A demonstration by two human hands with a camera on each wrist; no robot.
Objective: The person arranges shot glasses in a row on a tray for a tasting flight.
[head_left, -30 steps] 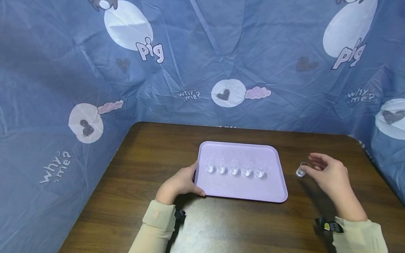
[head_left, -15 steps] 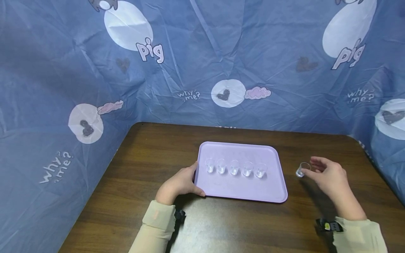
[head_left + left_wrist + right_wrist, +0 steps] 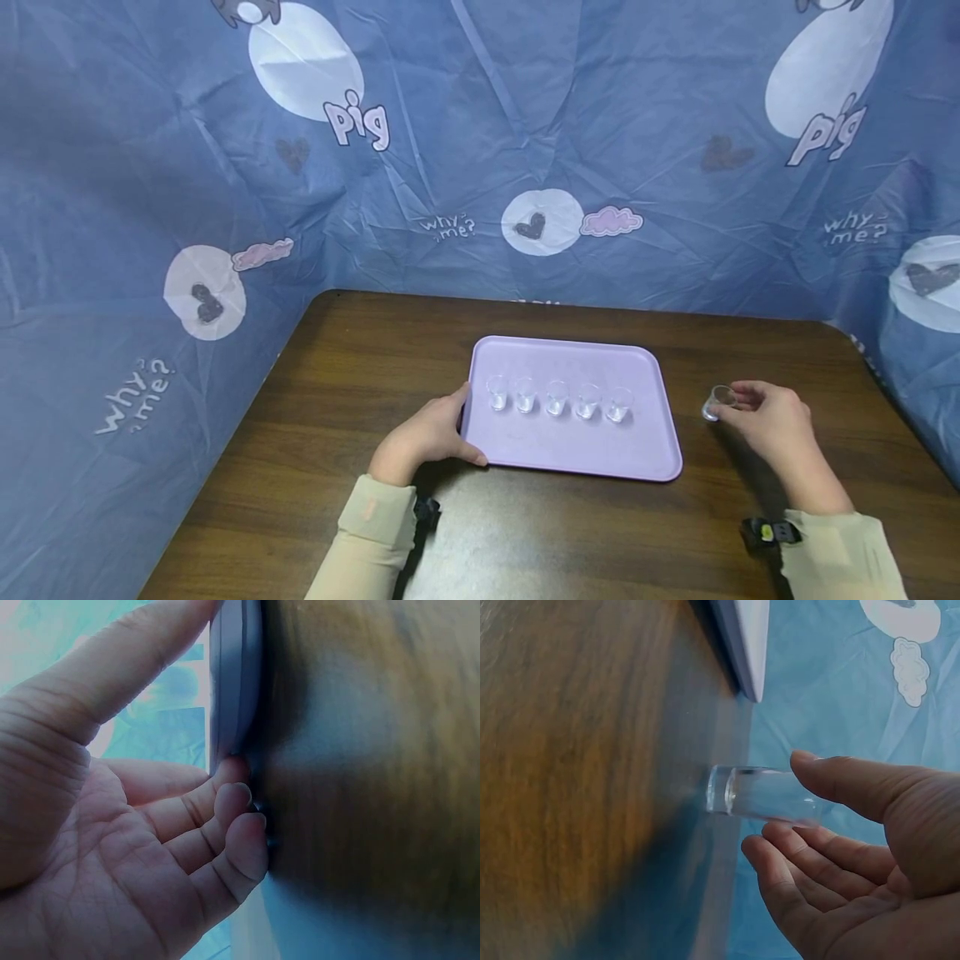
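Observation:
A lilac tray lies on the table, bearing several clear shot glasses lined up across its middle. My left hand grips the tray's near left corner, with the thumb at the front edge and the fingers along the left side; in the left wrist view the fingertips curl in low beside the rim. Right of the tray, another shot glass stands upright on the wood. My right hand pinches it near the rim. In the right wrist view this shot glass sits between thumb and fingers.
The brown wooden table reaches back to a blue printed cloth that hangs behind and at both sides. A gap of bare wood separates the tray's right edge from the lone glass.
My right hand has shifted slightly left and its fingers have drawn in around the lone shot glass. The left hand, the tray and its glasses have stayed where they were.

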